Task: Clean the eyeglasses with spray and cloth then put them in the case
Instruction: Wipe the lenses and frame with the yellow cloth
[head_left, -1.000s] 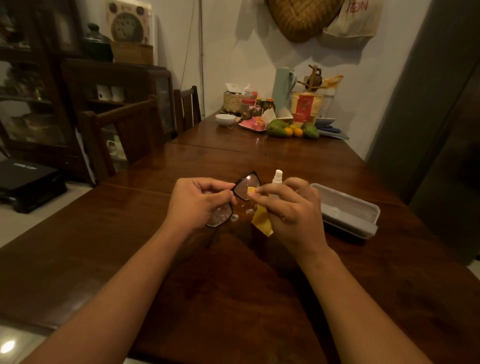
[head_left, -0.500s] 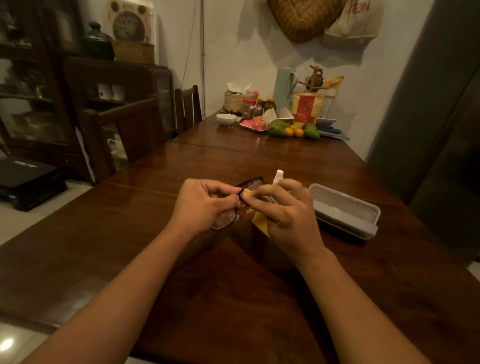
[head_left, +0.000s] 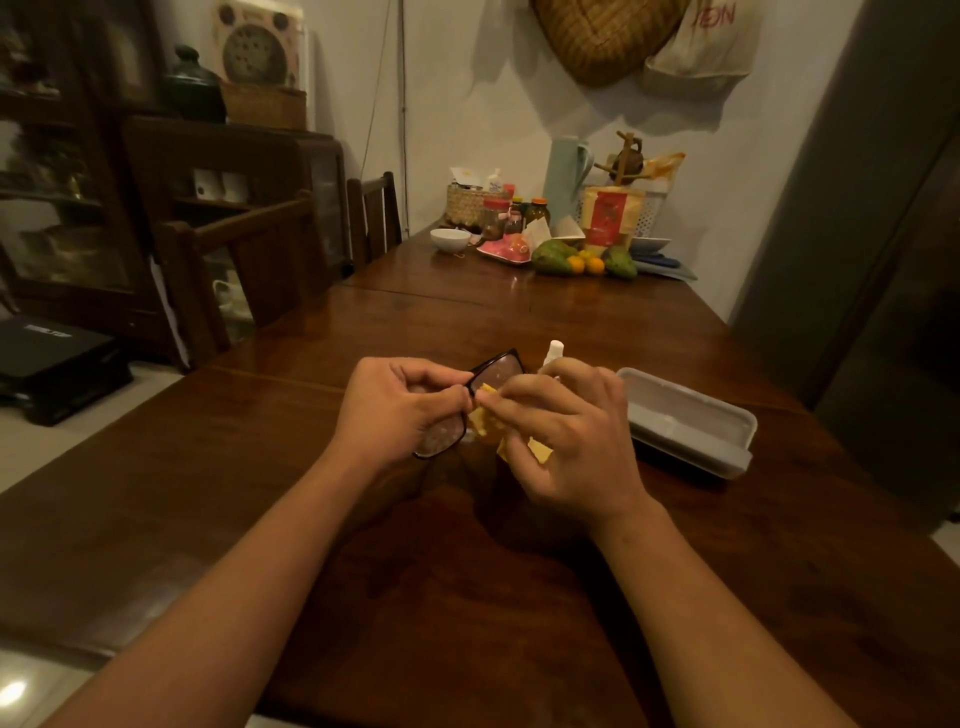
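Black-framed eyeglasses are held above the dark wooden table. My left hand grips them at the bridge, one lens showing below its fingers. My right hand pinches a yellow cloth against the far lens. A small white spray bottle stands just behind my right hand, mostly hidden. The grey glasses case lies open on the table to the right of my right hand.
Fruit, jars, a white bowl and a basket crowd the table's far end by the wall. Wooden chairs stand along the left side. A dark door or cabinet rises on the right.
The glasses tilted down and back up slightly while my right hand rubbed the cloth across the far lens. Both hands stayed in about the same place.
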